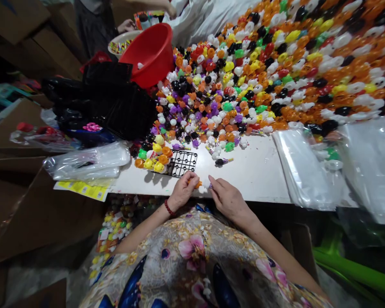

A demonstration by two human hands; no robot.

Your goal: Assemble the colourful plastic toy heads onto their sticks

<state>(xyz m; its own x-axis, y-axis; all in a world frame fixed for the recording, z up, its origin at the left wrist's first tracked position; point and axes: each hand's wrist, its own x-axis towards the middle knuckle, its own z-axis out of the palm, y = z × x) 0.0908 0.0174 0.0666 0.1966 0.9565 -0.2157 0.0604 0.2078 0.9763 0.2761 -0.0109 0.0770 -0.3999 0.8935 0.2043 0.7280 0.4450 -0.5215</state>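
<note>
My left hand (183, 188), with a dark red bead bracelet on the wrist, is closed on a small orange plastic figure (198, 184) at the table's front edge. My right hand (226, 194) pinches a small purple piece (211, 185) between thumb and fingers, a short gap away. A small white piece (203, 189) shows between the hands; I cannot tell which hand it touches. Just beyond stands a black grid tray (183, 162), its left part filled with yellow, orange and green figures (157, 157). A black figure with a striped stem (223, 162) lies on the white table (256, 171).
A large heap of colourful plastic figures (244, 77) covers the table's back and right. Clear plastic bags (303, 171) lie at right, more bags (90, 162) at left. A red basin (150, 55) stands behind black bags (109, 102). Another person's hand (126, 26) is at the back.
</note>
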